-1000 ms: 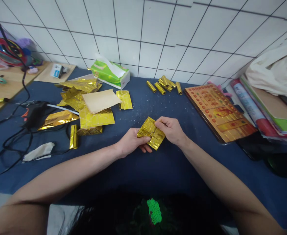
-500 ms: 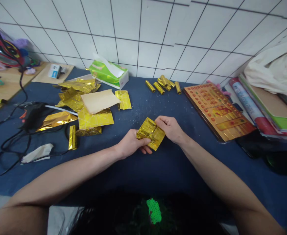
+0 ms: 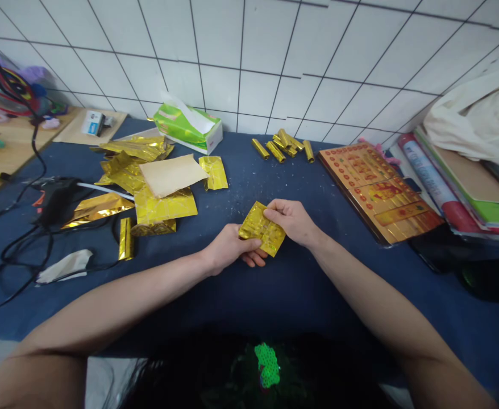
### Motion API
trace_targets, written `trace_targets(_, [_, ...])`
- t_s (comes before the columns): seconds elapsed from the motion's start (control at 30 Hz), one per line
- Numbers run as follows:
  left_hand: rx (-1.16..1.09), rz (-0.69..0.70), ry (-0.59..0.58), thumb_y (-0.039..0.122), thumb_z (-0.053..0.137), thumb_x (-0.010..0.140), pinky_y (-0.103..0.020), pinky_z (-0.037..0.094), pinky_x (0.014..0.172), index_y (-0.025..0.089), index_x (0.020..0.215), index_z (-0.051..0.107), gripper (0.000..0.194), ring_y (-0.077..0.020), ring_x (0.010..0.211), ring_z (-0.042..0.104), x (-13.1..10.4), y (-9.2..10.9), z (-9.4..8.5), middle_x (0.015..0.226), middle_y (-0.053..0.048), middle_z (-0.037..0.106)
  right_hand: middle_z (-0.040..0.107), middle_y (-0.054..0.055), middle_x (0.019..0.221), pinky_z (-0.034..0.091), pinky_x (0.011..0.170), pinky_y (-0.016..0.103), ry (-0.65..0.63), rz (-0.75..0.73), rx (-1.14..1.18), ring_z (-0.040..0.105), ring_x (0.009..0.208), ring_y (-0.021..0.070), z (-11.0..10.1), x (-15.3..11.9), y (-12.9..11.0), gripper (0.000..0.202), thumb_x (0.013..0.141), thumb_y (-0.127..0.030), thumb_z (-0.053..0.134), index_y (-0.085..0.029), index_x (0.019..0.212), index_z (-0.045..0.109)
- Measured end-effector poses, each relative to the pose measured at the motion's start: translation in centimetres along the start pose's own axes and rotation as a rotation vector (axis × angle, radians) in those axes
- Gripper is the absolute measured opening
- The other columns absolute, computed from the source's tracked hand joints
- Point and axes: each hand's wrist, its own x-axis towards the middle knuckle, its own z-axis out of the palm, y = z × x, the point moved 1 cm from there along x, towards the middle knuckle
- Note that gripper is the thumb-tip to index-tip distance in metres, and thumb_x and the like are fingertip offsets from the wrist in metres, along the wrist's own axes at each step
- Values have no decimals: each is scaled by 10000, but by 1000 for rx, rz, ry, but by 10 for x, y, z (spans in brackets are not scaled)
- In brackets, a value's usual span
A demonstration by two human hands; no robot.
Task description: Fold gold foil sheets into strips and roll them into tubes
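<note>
The foil (image 3: 261, 226) is held between the worktop's (image 3: 317, 295) front and back edges, the left hand (image 3: 229, 247) pinching its lower left side, the right hand (image 3: 292, 221) its upper right. It looks light, slick and easily creased, best taken by its edges. Rolls (image 3: 275, 151) lie near the back edge.

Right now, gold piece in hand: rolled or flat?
Roughly flat: the gold piece shows a broad face between left hand and right hand. Hidden folds: cannot tell.
</note>
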Motion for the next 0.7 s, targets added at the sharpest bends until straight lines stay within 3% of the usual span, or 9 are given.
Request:
trace_targets(0.1, [282, 165, 214, 270, 492, 834, -230, 467, 478, 109, 976, 517, 216, -119, 549, 602, -2, 4, -8, 715, -51, 641, 507, -26, 567, 338, 462, 221, 5, 40, -47, 436, 481, 81, -9, 9, 6, 234, 736, -382, 550, -159, 670, 522])
trace_targets(0.2, [798, 606, 416, 274, 493, 835, -312, 509, 681, 139, 983, 573, 216, -160, 783, 596, -9, 10, -11, 860, -67, 612, 505, -29, 565, 329, 480, 220, -25, 3, -215, 425, 495, 78, -15, 14, 8, 224, 742, -361, 546, -148, 676, 557])
trace_targets(0.27, [1106, 863, 390, 238, 492, 834, -375, 480, 829, 145, 974, 607, 204, -204, 956, 556, -15, 10, -7, 982, -93, 594, 507, -29, 572, 328, 495, 220, -73, -35, -298, 423, 512, 79, -16, 16, 8, 227, 754, -355, 533, -145, 676, 569])
trace_targets(0.33, [1314, 986, 294, 235, 495, 835, -416, 430, 926, 130, 1027, 600, 243, -243, 1081, 502, -19, 7, -1, 1098, -120, 569, 512, -27, 581, 330, 511, 221, -117, -73, -360, 430, 533, 84, -15, 17, 6, 235, 767, -354, 517, -145, 677, 575])
trace_targets(0.4, [1453, 976, 182, 300, 507, 839, -429, 378, 992, 109, 1123, 555, 346, -269, 1171, 445, -20, 1, 4, 1194, -139, 532, 523, -25, 593, 334, 530, 222, -154, -99, -418, 444, 554, 89, -14, 17, 4, 239, 781, -353, 508, -147, 685, 585])
trace_targets(0.53, [1626, 817, 4, 510, 534, 786, -413, 348, 1016, 86, 1264, 441, 646, -300, 1239, 394, -18, -11, 10, 1294, -176, 469, 556, -23, 600, 321, 541, 220, -158, -108, -579, 475, 568, 95, -12, 17, 0, 229, 799, -331, 499, -162, 676, 593])
trace_targets(0.7, [1726, 736, -14, 605, 533, 730, -393, 308, 1039, 44, 1263, 436, 780, -317, 1259, 370, -17, -18, 13, 1382, -203, 369, 625, -12, 652, 302, 553, 236, -62, -175, -926, 533, 591, 117, -6, 14, 2, 211, 832, -327, 469, -192, 740, 603])
